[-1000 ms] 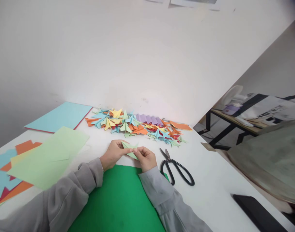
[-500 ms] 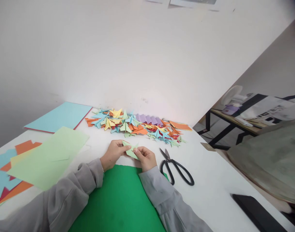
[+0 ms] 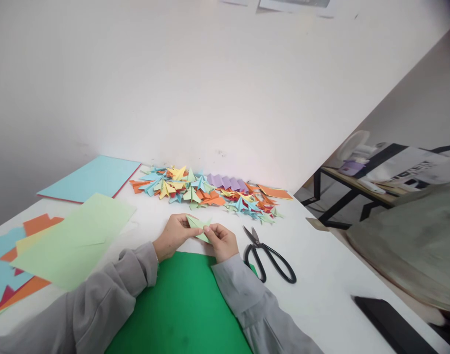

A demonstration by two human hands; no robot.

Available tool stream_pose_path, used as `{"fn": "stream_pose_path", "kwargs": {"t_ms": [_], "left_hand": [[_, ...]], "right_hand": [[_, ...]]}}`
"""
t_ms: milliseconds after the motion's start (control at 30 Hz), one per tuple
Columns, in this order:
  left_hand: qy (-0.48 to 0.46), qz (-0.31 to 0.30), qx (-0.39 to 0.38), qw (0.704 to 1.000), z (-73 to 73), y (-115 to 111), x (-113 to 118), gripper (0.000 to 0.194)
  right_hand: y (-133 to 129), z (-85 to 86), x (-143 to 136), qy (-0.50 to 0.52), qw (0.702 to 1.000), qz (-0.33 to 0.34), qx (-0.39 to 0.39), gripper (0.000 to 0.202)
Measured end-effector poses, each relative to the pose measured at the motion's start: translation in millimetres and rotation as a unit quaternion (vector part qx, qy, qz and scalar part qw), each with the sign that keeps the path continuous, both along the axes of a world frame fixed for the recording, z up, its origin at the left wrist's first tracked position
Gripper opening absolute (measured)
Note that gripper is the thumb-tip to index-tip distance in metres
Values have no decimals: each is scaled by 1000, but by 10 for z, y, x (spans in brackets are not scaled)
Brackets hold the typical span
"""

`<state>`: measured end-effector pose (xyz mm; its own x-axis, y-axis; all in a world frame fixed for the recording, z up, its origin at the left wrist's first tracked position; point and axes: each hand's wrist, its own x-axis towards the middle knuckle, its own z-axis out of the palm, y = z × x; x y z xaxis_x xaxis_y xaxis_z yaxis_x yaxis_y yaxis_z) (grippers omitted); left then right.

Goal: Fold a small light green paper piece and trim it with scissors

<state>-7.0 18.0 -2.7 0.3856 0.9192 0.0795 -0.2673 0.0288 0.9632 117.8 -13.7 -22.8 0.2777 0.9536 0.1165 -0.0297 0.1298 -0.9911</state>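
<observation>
A small light green piece of folded paper (image 3: 195, 223) is held between my two hands, above the far edge of a large green sheet (image 3: 180, 305). My left hand (image 3: 175, 236) grips its left side, with the thumb lying across the paper. The fingers of my right hand (image 3: 222, 241) pinch its right end, and the two thumbs nearly meet. Beyond my hands, a heap of small folded paper planes (image 3: 191, 191) in several colours lies along the wall. Scissors (image 3: 257, 242) with black handles rest with blades parted, right of my right hand.
A light green sheet (image 3: 80, 236) overlaps coloured paper scraps (image 3: 36, 224) on the left. Behind it lies a light blue sheet (image 3: 92, 177). Orange paper (image 3: 278, 191) sits at the heap's right end. A black flat object (image 3: 390, 324) is near the table's right edge.
My left thumb has slid a little to the right along the folded paper, towards my right fingers. My right hand and the surrounding things look unchanged.
</observation>
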Motion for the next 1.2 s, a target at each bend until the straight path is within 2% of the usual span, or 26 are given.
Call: {"fn": "stream_pose_path", "kwargs": {"t_ms": [533,833,1067,1200], "left_hand": [[-1,5,-31,1000,7,5,0,22],[-20,-7,-32,999,5,-2,-7,25],[-83,-43,-103,990,27,-10,-7,28],[-100,-63,-113,987,23,-17,-16,28]], "right_hand": [[7,12,23,-57,997,53,16,34],[10,44,22,-15,997,69,5,38],[45,-2,34,40,993,106,-15,39],[50,-6,49,65,991,120,-11,37]]}}
